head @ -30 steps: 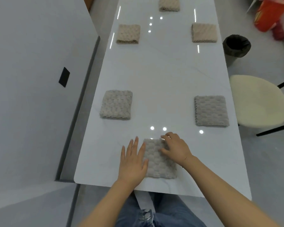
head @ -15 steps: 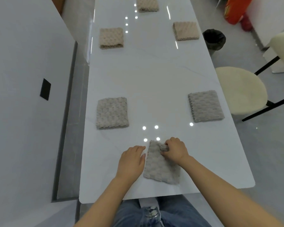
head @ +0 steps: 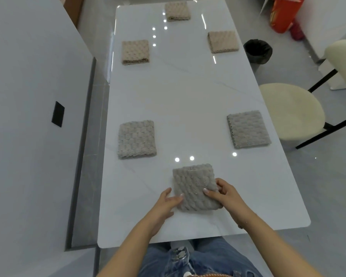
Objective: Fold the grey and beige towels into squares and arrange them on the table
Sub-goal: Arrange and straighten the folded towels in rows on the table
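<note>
Gripping a folded grey towel (head: 195, 186) from both sides, at the near middle of the white table (head: 188, 92): left hand (head: 166, 204) curled against the left edge, thumb on top near the lower left corner, fingers apparently tucked beneath; right hand (head: 225, 193) pinching the right edge, thumb pressed on the top face, fingers wrapped around the side. Looked folded into a rough square, far edge toward the middle of the table, near edge between the two wrists. Beyond the grip and to the left, lay a second grey towel (head: 136, 139), flat and square; beyond and to the right, a third grey towel (head: 248, 129), likewise flat, both well apart from the held one. Much farther from the grip, lay three beige towels: left beige towel (head: 135, 51), right beige towel (head: 222, 42), and far beige towel (head: 177, 11) at the far end. To the right of the grip, off the table, stood a cream stool (head: 290, 110) and a black bin (head: 257, 50).
</note>
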### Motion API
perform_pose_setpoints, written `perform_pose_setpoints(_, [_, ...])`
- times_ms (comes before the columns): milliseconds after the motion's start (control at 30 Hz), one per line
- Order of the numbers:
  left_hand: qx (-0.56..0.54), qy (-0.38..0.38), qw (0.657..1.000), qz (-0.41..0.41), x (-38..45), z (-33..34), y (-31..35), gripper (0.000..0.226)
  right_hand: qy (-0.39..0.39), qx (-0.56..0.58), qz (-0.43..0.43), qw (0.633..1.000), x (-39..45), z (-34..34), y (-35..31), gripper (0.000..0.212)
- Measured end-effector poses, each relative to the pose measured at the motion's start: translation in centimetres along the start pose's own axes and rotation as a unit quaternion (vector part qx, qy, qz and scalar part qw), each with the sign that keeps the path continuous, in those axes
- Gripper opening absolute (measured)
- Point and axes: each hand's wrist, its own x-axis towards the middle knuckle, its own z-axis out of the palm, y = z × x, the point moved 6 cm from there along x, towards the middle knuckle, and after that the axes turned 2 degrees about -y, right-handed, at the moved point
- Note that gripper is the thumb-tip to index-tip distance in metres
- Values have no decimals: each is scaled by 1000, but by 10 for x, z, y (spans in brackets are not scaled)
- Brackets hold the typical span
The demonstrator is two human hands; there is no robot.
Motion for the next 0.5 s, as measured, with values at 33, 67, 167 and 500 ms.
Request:
perform_pose_setpoints(33, [-2, -12, 1000, 5, 1, 2, 0, 79, -6, 30, 3, 1000, -2, 0, 1, 30])
perform_pose_setpoints(67, [-7, -26, 1000, 15, 3, 5, 1, 73, -8, 55, 4, 998, -2, -2, 2, 33])
perform_pose_setpoints(167, [-55, -60, 996, 39, 8, 14, 3, 44, 11, 98, 6, 995, -1, -11, 6, 40])
perform_pose_setpoints(500, [134, 178, 974, 34, 26, 18, -16, 16, 106, -143, 53, 983, 18, -40, 55, 38])
